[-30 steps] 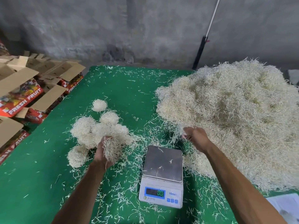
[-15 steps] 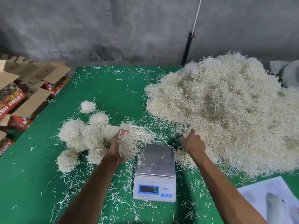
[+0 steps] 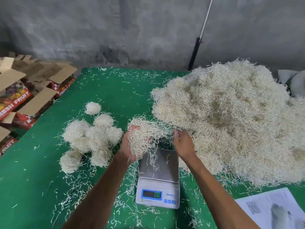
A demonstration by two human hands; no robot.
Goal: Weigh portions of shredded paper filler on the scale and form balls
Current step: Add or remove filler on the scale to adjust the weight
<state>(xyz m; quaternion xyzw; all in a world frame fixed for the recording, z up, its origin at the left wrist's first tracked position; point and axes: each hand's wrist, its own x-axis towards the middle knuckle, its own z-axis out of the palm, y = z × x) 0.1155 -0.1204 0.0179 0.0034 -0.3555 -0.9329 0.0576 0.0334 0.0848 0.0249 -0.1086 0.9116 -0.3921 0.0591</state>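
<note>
Stretching sideways between both hands, the clump of shredded paper [image 3: 145,136] ran left to right just above the scale's [image 3: 159,177] far edge. Left hand [image 3: 130,146] was palm up, fingers curled round it; right hand [image 3: 183,142] was knuckles up, fingers pinching the trailing strands beside the big pile [image 3: 231,121] on the tabletop [image 3: 115,90].
</note>
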